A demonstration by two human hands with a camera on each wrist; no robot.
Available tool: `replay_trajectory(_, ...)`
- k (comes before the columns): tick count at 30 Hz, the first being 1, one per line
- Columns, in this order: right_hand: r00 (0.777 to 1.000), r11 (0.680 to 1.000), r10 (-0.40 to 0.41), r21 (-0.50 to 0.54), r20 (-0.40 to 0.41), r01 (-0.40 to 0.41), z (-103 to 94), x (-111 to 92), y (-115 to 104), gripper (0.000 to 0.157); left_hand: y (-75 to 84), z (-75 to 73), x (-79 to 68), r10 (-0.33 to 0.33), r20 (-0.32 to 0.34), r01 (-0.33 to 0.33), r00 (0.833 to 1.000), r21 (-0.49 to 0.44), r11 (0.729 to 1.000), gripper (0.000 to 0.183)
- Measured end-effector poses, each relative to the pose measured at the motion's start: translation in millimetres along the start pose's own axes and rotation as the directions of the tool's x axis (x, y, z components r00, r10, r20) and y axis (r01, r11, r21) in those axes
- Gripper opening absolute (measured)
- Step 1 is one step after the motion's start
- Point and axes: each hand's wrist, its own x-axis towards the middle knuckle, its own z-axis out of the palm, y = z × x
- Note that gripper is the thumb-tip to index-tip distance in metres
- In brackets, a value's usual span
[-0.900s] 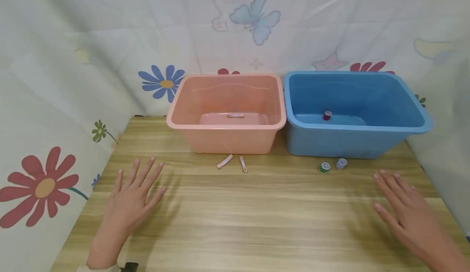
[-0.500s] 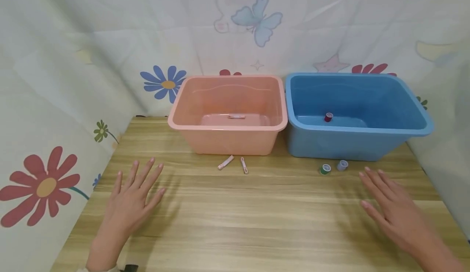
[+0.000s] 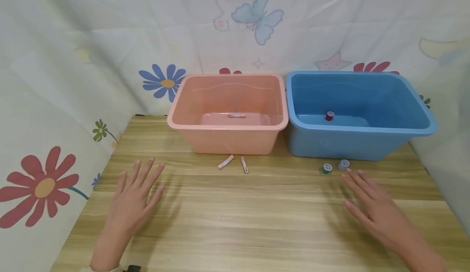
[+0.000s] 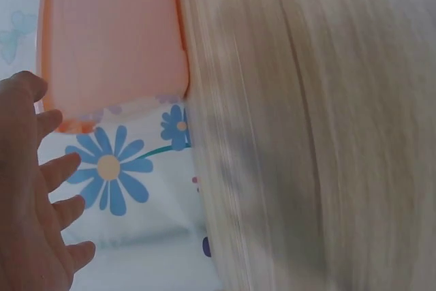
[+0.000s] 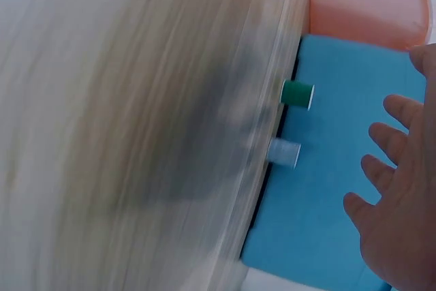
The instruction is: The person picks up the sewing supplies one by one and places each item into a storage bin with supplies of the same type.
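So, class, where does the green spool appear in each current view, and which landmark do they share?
Head: green spool, right of and below centre, in front of the blue tub.
Left wrist: not in this picture.
Right wrist: green spool, right of and slightly above centre, just above the pale spool.
Shared landmark: the pink tub, visible in all three views.

Wore a pale cream cuff (image 3: pixel 87 269) behind the bare left hand (image 3: pixel 129 206), with a small black piece (image 3: pixel 134 268) just beside it.
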Motion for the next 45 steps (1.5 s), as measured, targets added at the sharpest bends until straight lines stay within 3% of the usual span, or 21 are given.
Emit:
replay_trajectory(11,0.999,0.999,-0.041,0.033,0.001,0.040,6.6,17,-21,0.072,5.0,-2.9,16.7,-0.022,-0.151,-0.007,0.988,-0.189,0.982,0.056)
replay_trajectory(22,0.995,0.995,-0.084,0.041,-0.050,0.087,13.2,27,-30,0.071,8.4,-11.0,31.3,-0.055,-0.246,-0.048,0.968,-0.392,0.919,0.051)
replay_trajectory(34,0.994,0.994,-0.106,0.014,-0.023,0.106,15.5,43,-35,0.063,15.6,-10.9,43.7,-0.105,-0.226,-0.021,0.969,-0.494,0.869,0.049)
replay_trajectory(45,0.993,0.992,-0.114,0.049,-0.031,0.115,20.6,62,-46,0.062,14.6,-15.0,57.9,-0.176,-0.181,0.030,0.968,-0.611,0.791,0.047)
